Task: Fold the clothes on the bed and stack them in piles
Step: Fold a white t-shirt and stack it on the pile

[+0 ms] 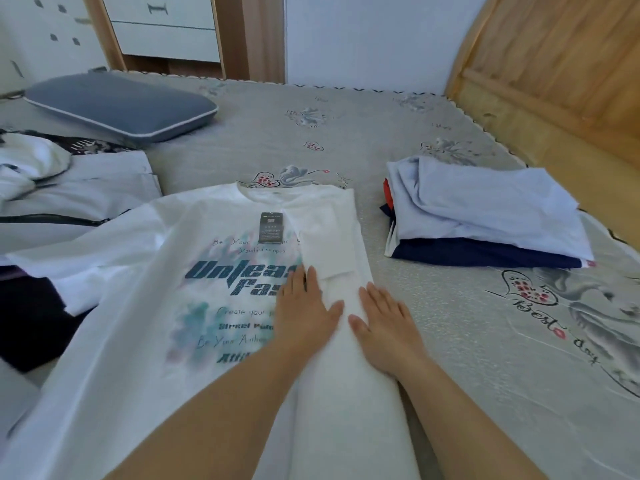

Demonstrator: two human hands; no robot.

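Lifting either palm too abruptly is risking the folded right panel springing back open, and the unfolded left sleeve, lying over the loose clothes (69,188) at the left, is liable to drag them along. The white T-shirt (145,306) is lying print-up on the bed (450,341); the left hand (304,310) and right hand (384,323) are pressing flat, fingers straight, on its folded strip, with the finished pile (485,216) sitting well apart to the right.
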